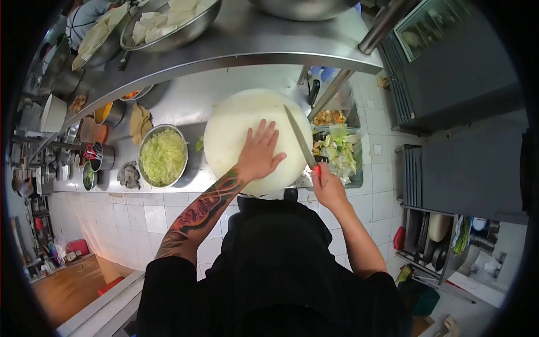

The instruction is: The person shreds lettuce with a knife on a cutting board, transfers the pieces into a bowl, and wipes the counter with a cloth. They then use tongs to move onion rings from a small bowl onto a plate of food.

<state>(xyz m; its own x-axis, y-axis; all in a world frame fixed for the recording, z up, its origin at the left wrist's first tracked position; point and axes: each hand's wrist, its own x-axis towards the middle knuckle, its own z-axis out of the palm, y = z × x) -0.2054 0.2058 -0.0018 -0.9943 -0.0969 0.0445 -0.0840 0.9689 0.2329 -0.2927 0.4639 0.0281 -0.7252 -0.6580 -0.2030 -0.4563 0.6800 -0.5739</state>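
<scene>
My left hand (261,150) lies flat with fingers spread on a large round white cutting board (230,121). My right hand (328,186) is wrapped round the red handle of a long knife (301,137), whose blade points up and away over the board's right side. To the left of the board stands a metal bowl (183,173) full of shredded pale green cabbage (163,156). Right of the board, a clear bin (358,178) holds leafy vegetable scraps (338,151).
A metal shelf (252,48) with bowls crosses above the counter (185,95). A brown cloth (140,122), a grey cloth (128,174) and metal containers (103,157) sit at the left. Another person (87,21) shows partly at the upper left.
</scene>
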